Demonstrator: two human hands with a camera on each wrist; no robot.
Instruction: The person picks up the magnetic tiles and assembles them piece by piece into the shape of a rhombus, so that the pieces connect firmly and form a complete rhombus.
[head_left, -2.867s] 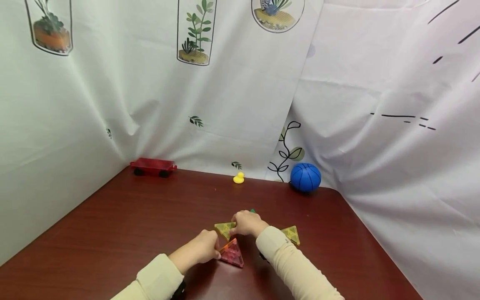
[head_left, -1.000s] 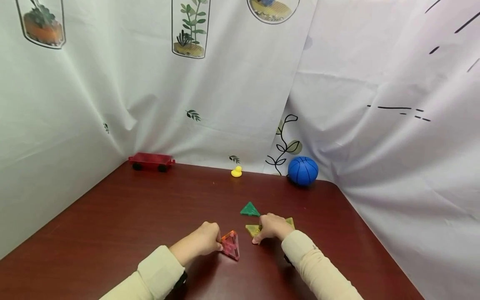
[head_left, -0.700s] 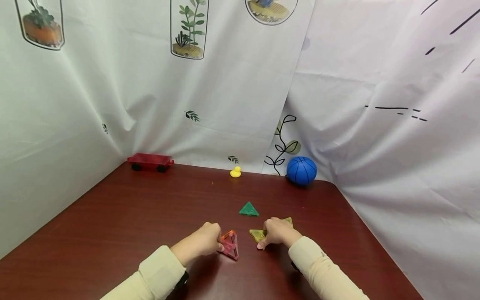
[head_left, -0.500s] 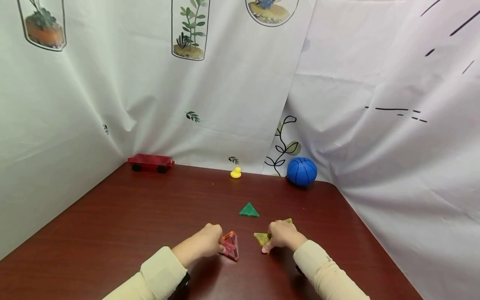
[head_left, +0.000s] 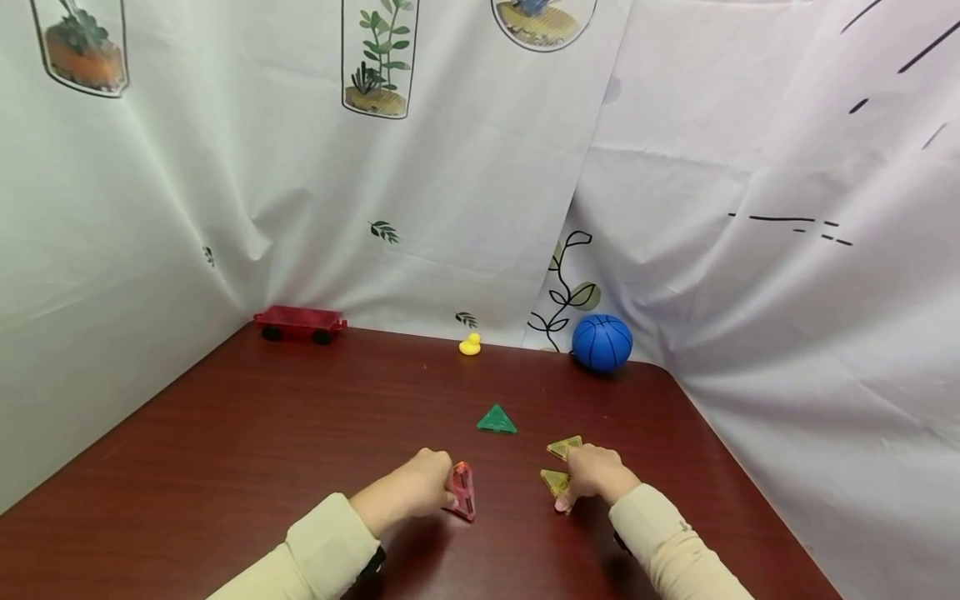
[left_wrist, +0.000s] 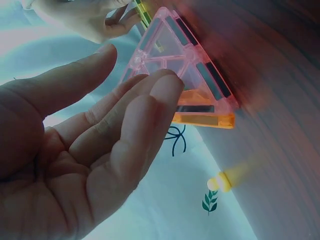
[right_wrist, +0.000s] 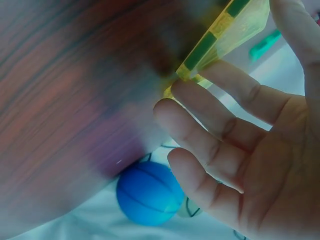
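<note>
Near the front of the table, my left hand (head_left: 420, 487) curls thumb and fingers around the left side of a pink triangular magnetic tile (head_left: 465, 496). An orange triangular tile (left_wrist: 202, 120) meets the pink one along its edge in the left wrist view. My right hand (head_left: 602, 473) pinches a yellow triangular magnetic tile (head_left: 552, 481) between thumb and fingers, and in the right wrist view this yellow tile (right_wrist: 235, 35) is tilted. Just beyond it lies a second yellow triangular tile (head_left: 563, 447), its right corner overlapped by the hand. Farther back, a green triangular tile (head_left: 497, 420) lies flat.
Along the back edge of the dark red table (head_left: 360, 400) stand a red wheeled toy wagon (head_left: 300, 319), a small yellow duck (head_left: 470, 344) and a blue ball (head_left: 602, 342). A white printed curtain (head_left: 450, 183) encloses the back and sides.
From beside the pink tile, my right hand has carried the yellow tile rightward to just in front of the other yellow tile. The left hand has shifted slightly right, covering more of the pink tile.
</note>
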